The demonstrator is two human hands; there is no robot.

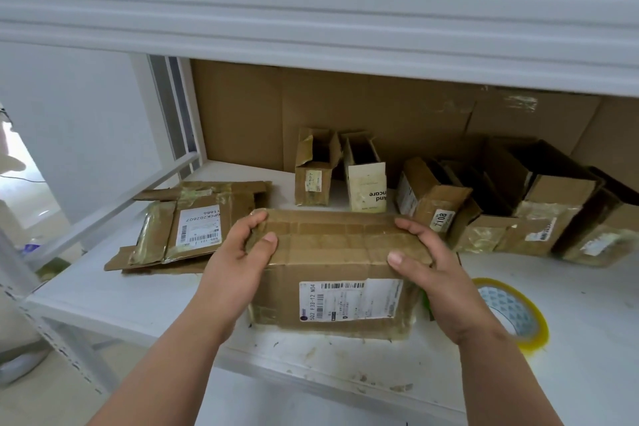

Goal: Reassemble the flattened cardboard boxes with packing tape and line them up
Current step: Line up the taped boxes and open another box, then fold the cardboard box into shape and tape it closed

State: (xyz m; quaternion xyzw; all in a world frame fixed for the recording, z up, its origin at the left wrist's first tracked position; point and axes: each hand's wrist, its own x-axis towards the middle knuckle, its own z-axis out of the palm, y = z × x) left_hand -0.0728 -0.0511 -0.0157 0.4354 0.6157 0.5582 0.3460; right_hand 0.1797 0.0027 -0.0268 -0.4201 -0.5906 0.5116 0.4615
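Gripped at both ends by left hand (242, 252) and right hand (432, 266): taped cardboard box (332, 273), on white shelf (138, 301); flattened boxes (193, 225) left, tape roll (518, 315) right.

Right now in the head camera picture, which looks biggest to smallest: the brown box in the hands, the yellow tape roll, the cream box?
1. Brown cardboard box, also nearest.
2. Yellow tape roll, partly hidden.
3. Cream box, farther back, so its place against the roll is unsure.
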